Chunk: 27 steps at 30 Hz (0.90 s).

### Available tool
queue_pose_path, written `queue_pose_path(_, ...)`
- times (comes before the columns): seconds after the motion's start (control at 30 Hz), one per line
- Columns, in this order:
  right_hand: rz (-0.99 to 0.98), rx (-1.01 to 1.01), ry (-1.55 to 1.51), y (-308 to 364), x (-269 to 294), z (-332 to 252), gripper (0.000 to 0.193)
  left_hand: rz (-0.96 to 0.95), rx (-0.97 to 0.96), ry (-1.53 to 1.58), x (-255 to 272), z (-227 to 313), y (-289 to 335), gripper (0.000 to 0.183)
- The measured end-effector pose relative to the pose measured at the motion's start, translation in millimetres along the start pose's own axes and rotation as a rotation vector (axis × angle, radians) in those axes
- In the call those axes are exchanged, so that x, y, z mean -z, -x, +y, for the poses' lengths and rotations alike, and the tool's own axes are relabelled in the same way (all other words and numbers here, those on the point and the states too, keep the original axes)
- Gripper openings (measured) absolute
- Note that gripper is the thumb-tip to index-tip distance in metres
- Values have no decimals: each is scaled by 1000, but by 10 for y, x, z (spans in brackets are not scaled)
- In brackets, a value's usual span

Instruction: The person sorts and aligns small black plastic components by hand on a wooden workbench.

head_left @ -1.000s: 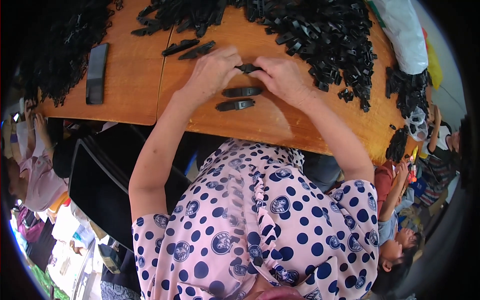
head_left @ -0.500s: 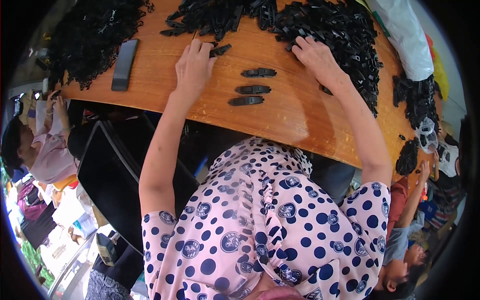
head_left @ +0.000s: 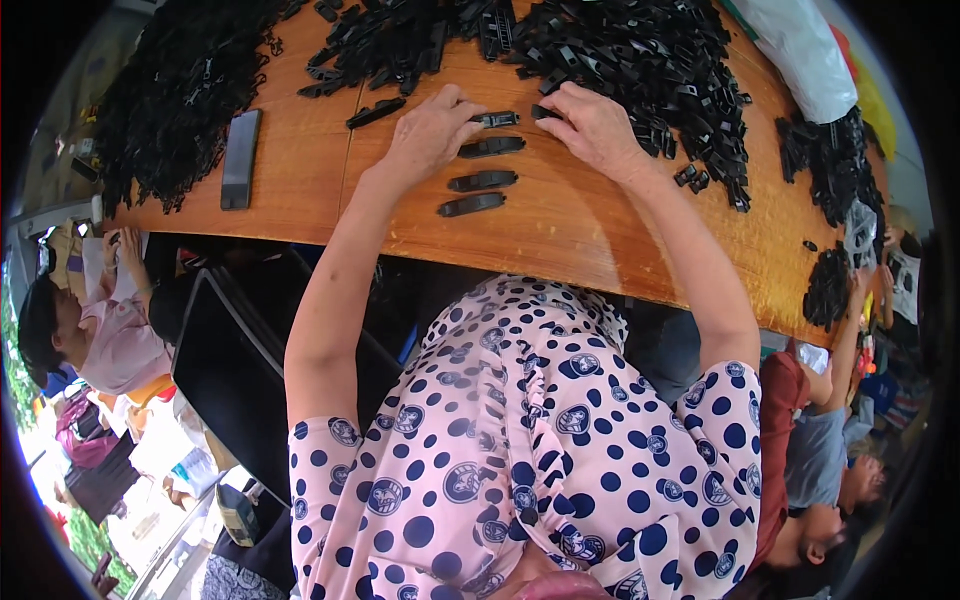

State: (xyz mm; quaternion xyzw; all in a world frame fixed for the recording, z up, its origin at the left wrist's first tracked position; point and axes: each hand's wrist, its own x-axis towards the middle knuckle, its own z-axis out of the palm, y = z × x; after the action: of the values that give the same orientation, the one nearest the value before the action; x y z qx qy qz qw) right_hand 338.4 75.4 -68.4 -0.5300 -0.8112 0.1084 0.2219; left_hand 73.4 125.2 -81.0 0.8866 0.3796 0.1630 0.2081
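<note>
My left hand [head_left: 432,132] pinches a slim black plastic piece [head_left: 496,119] near its left end, just above the wooden table. Facing it, my right hand [head_left: 592,130] has its thumb and fingers closed on a small black plastic part [head_left: 545,112]. A narrow gap separates the two pieces. Below them lie three similar elongated black pieces in a loose column: the top one [head_left: 491,147], the middle one [head_left: 483,181] and the lowest one [head_left: 472,204]. Another long black piece [head_left: 375,112] rests on the table left of my left hand.
Heaps of black plastic parts cover the far side: a tangled pile [head_left: 175,100] at left, long pieces [head_left: 385,45] in the middle, small parts [head_left: 640,70] at right. A dark flat phone-like slab [head_left: 240,160] lies at left. Other people sit at both sides.
My right hand has come away from the right heap with a small part. My left hand has moved right, now holding a slim piece; a long piece is left on the table beside it.
</note>
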Motion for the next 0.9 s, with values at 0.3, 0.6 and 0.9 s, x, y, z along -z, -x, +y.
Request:
queue_pose_path(0.3,-165,198,1,-344,11,-83,20,97,1,172,-83,-52,70,18)
queue_pose_path(0.6,-383,192,-2,-368,67,-32,21,114,-28,224,-157,-71,44,18)
queue_pose_path(0.9,-178,115,-19,-203,-116,-155,19,79,-64,224,-88,-124,19,16)
